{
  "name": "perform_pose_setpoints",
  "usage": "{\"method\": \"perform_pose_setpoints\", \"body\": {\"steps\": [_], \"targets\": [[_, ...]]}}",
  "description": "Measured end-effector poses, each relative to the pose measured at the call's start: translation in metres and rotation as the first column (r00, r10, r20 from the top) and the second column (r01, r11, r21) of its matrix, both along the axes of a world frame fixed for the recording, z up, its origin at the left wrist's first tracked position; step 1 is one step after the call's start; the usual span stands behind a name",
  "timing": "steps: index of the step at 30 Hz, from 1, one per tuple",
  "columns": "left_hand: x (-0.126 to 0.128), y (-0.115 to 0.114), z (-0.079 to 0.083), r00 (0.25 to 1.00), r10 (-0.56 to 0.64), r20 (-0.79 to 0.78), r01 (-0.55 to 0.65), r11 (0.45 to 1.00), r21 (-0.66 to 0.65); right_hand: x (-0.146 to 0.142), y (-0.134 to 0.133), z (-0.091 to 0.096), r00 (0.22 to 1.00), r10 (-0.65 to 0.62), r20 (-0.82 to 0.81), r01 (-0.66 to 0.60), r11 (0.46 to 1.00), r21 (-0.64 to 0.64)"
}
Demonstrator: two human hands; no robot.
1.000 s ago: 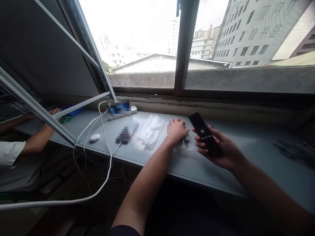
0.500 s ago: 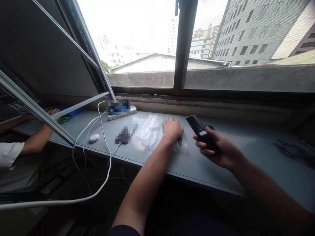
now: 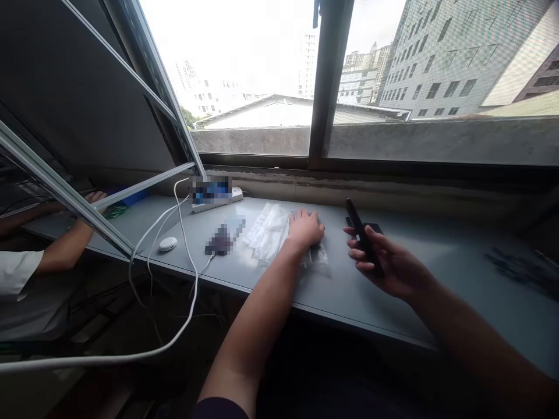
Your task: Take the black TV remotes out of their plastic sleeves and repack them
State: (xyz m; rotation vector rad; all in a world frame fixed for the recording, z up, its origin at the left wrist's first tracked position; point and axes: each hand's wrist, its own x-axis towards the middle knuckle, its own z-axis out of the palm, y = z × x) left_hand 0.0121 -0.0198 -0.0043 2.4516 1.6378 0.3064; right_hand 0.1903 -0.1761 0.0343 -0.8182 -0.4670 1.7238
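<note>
My left hand (image 3: 306, 228) rests on the table with its fingers apart, pressing on clear plastic bags. One bag (image 3: 267, 230) spreads out to its left, and the edge of another bag (image 3: 318, 256) shows under the wrist side. Raised above the table, my right hand (image 3: 391, 259) is closed round a flat black slab-like object (image 3: 363, 235) with a small white mark. It is turned nearly edge-on, so its exact kind cannot be made out. Just behind these fingers is another dark flat item (image 3: 374, 227), partly hidden.
White cables (image 3: 195, 279) loop over the table's front edge at left. A white oval gadget (image 3: 167, 244), a blurred-out device (image 3: 223, 237) and a power strip (image 3: 218, 201) lie nearby. Dark items (image 3: 522, 270) lie far right. Beyond the metal frame (image 3: 148, 186) is another person's arm (image 3: 72, 244).
My right hand has turned the black object from showing its broad face to nearly edge-on and more upright. My left hand has stayed on the bags.
</note>
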Motion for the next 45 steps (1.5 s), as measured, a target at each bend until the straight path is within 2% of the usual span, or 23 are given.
{"method": "perform_pose_setpoints", "body": {"steps": [5, 15, 19, 26, 30, 35, 39, 45], "targets": [[-0.002, 0.001, 0.001, 1.0, -0.018, -0.002, 0.018, 1.0, -0.003, 0.0, 0.002, 0.0, 0.998, -0.018, 0.056, 0.022, 0.998, -0.066], [-0.003, 0.001, 0.0, 1.0, -0.029, 0.003, 0.029, 1.0, -0.005, -0.006, 0.001, 0.007, 1.0, 0.001, 0.019, -0.001, 1.0, -0.027], [-0.003, 0.001, 0.002, 0.999, -0.035, 0.0, 0.035, 0.999, -0.027, -0.004, 0.001, 0.005, 1.0, 0.014, 0.0, -0.014, 1.0, -0.006], [-0.003, -0.001, 0.004, 1.0, -0.03, -0.01, 0.029, 0.999, -0.036, -0.001, 0.0, -0.002, 0.995, 0.088, -0.043, -0.091, 0.994, -0.054], [-0.003, 0.001, 0.003, 0.999, -0.031, -0.012, 0.031, 0.999, -0.044, -0.004, 0.001, -0.002, 0.999, 0.048, 0.001, -0.048, 0.997, -0.053], [-0.003, 0.001, 0.003, 1.0, -0.029, -0.007, 0.028, 0.998, -0.048, -0.005, 0.004, -0.002, 0.989, -0.025, 0.148, 0.042, 0.993, -0.108], [-0.003, 0.0, 0.004, 0.999, -0.031, 0.006, 0.032, 0.999, -0.044, -0.005, 0.003, -0.005, 0.984, -0.025, 0.176, 0.036, 0.998, -0.059], [-0.004, 0.001, 0.001, 1.0, -0.031, 0.005, 0.031, 0.999, -0.024, -0.005, 0.003, -0.016, 0.938, -0.069, 0.341, 0.02, 0.989, 0.145]]}}
